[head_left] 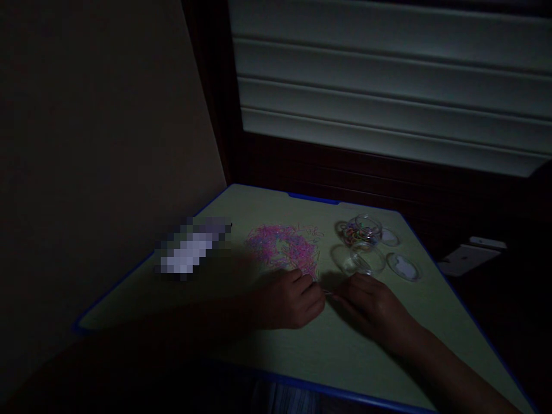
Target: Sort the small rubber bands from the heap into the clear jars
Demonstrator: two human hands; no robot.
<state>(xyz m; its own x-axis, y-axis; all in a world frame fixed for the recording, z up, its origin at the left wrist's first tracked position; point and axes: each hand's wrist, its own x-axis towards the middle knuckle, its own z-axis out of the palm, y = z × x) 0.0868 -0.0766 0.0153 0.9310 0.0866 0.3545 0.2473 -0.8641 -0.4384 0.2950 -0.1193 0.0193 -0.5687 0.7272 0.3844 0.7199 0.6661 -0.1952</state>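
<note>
Above the table's near half, my left hand (297, 299) is closed with its fingers curled. My right hand (371, 302) faces it in a pinch, a short gap apart. A thin pale strand (328, 292) stretches between the fingertips of both hands; dimness hides its exact kind. Just beyond my left hand spreads a loose pile of thin, mostly pink pieces (297, 247), with some bluish ones among them. Beyond my right hand stand a clear round jar (366, 221) with multicoloured thin loops (360, 234) inside and another clear round container (370, 259).
Two clear round lids with white centres, one nearer (403, 267) and one farther (389, 236), lie right of the containers. A pixelated object (190, 247) lies at the left. The pale table (310, 356) has a blue edge. Past its right side is a phone-like white object (468, 259).
</note>
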